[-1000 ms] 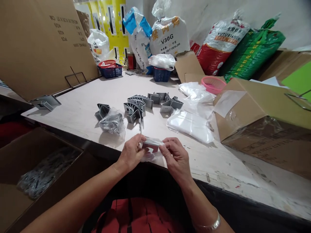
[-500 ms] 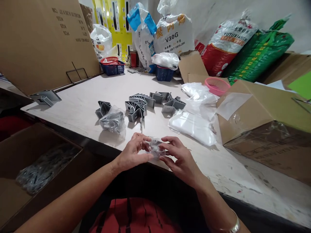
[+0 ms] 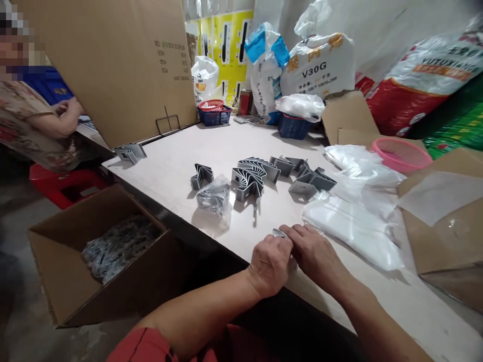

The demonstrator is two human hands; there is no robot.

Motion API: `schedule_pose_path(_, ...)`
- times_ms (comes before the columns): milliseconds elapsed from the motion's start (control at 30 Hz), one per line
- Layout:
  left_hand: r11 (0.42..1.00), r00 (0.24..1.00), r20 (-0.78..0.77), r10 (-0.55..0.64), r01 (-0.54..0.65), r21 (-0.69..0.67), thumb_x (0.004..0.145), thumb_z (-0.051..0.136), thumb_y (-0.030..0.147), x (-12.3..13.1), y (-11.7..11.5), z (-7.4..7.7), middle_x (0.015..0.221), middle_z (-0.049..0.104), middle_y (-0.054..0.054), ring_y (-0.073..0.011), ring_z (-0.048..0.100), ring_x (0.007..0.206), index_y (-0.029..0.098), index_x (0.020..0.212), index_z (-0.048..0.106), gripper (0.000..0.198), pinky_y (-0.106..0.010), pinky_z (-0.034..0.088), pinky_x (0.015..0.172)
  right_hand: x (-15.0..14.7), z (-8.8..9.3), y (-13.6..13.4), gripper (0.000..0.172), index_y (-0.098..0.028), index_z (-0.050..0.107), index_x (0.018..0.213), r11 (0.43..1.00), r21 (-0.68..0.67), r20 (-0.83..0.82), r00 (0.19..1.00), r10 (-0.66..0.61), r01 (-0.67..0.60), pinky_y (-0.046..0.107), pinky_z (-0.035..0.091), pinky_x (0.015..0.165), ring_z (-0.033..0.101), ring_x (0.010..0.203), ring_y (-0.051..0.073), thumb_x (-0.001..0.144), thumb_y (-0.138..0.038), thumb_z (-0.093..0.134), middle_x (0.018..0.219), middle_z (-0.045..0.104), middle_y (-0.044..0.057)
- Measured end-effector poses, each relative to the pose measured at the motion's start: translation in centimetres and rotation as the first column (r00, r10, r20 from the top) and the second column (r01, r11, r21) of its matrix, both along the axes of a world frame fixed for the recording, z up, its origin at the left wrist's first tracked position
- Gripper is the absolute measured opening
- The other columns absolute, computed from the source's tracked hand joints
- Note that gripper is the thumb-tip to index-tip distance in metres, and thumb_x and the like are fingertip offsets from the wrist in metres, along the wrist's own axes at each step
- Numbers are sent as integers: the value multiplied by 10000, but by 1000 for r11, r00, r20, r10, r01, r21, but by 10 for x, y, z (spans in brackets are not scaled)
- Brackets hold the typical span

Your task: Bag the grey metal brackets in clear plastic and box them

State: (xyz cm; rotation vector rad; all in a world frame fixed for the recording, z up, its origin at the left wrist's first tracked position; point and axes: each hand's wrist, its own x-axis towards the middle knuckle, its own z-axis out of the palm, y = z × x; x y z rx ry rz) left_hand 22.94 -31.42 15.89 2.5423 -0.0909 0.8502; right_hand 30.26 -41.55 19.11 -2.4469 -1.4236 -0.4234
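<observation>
At the table's near edge, my left hand (image 3: 270, 262) is closed with its fingers curled in. Pressed against it is my right hand (image 3: 311, 247), fingers bent over the same small clear plastic bag (image 3: 279, 233). Only slivers of the bag show; its contents are covered by my fingers. Ahead lie nested stacks of bent grey metal brackets (image 3: 251, 182), with more brackets (image 3: 311, 182) to their right and a small stack (image 3: 202, 176) to their left. A filled plastic bag of brackets (image 3: 213, 198) rests in front of that small stack.
Flat clear plastic bags (image 3: 354, 231) lie at the right beside an open carton (image 3: 445, 201) and a pink basket (image 3: 402, 153). Below left stands a cardboard box (image 3: 60, 251) holding bagged parts. A tall carton (image 3: 124, 65) and another person (image 3: 41, 120) are at the left.
My view has swung left, bringing the floor box and another person into sight. My fingers, spread around the bag before, are now closed tightly over it, hands pressed together.
</observation>
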Motion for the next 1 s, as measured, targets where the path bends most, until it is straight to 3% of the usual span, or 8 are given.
schedule_pose_path(133, 993, 998, 60, 12, -4, -119, 736, 494, 249, -9, 12, 12, 921, 518, -95, -165, 558, 689, 154, 937, 475, 223, -286, 489, 552, 4, 14, 8, 161, -183, 508, 574, 991, -136, -214, 976, -29, -1, 226, 301, 444, 456, 484, 116, 658, -62, 443, 554, 514, -6)
schedule_pose_path(233, 992, 953, 291, 89, -58, -112, 646, 626, 396, -18, 59, 31, 1059, 486, -125, -253, 505, 984, 171, 957, 447, 424, -395, 470, 784, -7, 20, 25, 136, -181, 515, 603, 985, 172, -324, 945, 38, 19, 207, 343, 462, 479, 495, 102, 705, -108, 461, 573, 531, -17)
schedule_pose_path(400, 835, 814, 212, 541, -490, -248, 712, 568, 395, -8, 160, 35, 995, 562, -122, -263, 497, 975, 149, 939, 522, 337, -460, 372, 877, -24, 11, 80, 109, -178, 557, 747, 754, 643, -194, 981, -11, 136, 214, 390, 510, 490, 552, 109, 807, -225, 478, 635, 532, -1)
schedule_pose_path(500, 790, 890, -47, 454, -427, -440, 704, 539, 365, 3, 191, 26, 896, 593, -81, -215, 539, 862, 155, 877, 577, 275, -361, 419, 798, -23, 3, 112, 125, -176, 550, 792, 670, 730, -96, 990, -100, 138, 236, 413, 564, 502, 614, 130, 831, -193, 433, 673, 528, 18)
schedule_pose_path(633, 750, 948, -193, 255, -320, -579, 671, 523, 313, 5, 198, 20, 658, 570, 5, -133, 520, 635, 163, 741, 605, 184, -244, 424, 620, -21, -7, 136, 156, -173, 543, 821, 639, 753, -63, 984, -167, 157, 265, 429, 606, 501, 667, 160, 839, -175, 389, 707, 526, 45)
schedule_pose_path(733, 708, 966, -192, 174, -258, -657, 647, 528, 273, -4, 195, 20, 635, 558, 23, -110, 496, 599, 159, 708, 606, 151, -211, 404, 573, -29, -19, 146, 179, -185, 537, 838, 674, 718, -120, 985, -126, 174, 273, 435, 629, 507, 702, 169, 847, -180, 359, 738, 531, 53)
schedule_pose_path(833, 622, 974, -151, 167, -223, -751, 657, 538, 271, -15, 193, 16, 691, 574, 11, -121, 515, 657, 157, 735, 608, 155, -219, 415, 619, -40, -34, 152, 180, -188, 531, 869, 774, 618, -172, 984, -37, 137, 287, 441, 634, 508, 727, 178, 852, -210, 352, 766, 530, 59)
schedule_pose_path(1000, 588, 991, -81, 110, -131, -798, 742, 494, 374, -28, 190, 10, 776, 587, -24, -147, 537, 729, 144, 815, 598, 263, -245, 430, 681, -40, -32, 152, 220, -162, 497, 973, 963, 268, -336, 934, 121, -29, 385, 443, 730, 509, 831, 217, 797, -292, 510, 893, 554, 81)
